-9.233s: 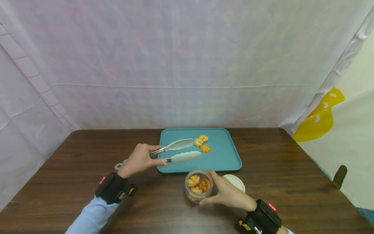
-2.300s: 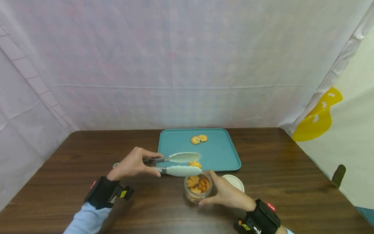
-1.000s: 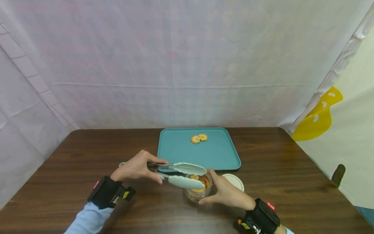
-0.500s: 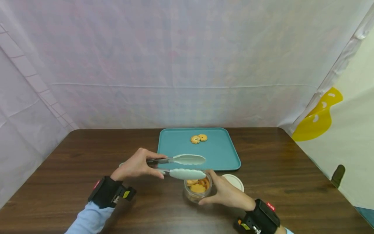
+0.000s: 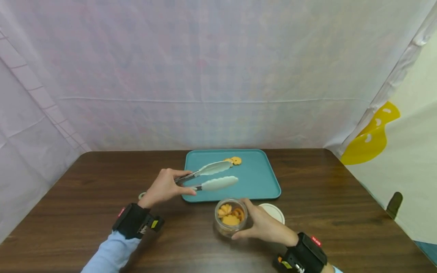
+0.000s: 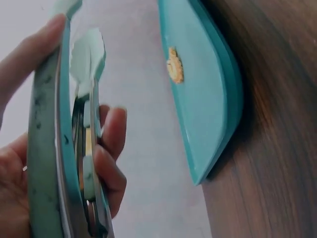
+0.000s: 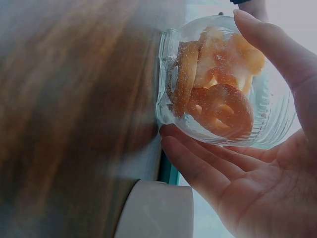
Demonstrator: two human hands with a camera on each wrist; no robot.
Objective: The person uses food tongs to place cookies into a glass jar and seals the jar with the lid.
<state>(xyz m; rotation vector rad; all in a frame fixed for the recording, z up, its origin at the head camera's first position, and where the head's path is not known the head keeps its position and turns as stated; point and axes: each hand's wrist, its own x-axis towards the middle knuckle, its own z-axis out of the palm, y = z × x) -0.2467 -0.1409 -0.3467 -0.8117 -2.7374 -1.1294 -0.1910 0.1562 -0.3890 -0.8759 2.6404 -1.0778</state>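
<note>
My left hand (image 5: 165, 187) holds a pair of tongs (image 5: 219, 183) with pale green scalloped tips. The tips stand apart over the blue-green tray (image 5: 261, 180), nothing between them. The upper tip overlaps two round cookies (image 5: 236, 160) near the tray's back edge in the head view; one is partly hidden. In the left wrist view, fingers wrap the tongs' handles (image 6: 47, 148). In front of the tray, my right hand (image 5: 264, 223) grips a clear glass jar (image 5: 227, 229), thumb on one side and fingers on the other. Several cookies, some pretzel-shaped, lie inside the lidless jar (image 7: 213, 84).
Beside the right hand, a round white lid (image 5: 274, 212) lies on the dark wooden table (image 5: 324, 189), partly behind the hand. White cloth (image 5: 205, 76) hangs behind the table's far edge.
A flower-shaped cookie has gone from the tray into the jar, carried by the tongs. Since then the tongs have moved from above the jar back over the tray. The right hand keeps its grip.
</note>
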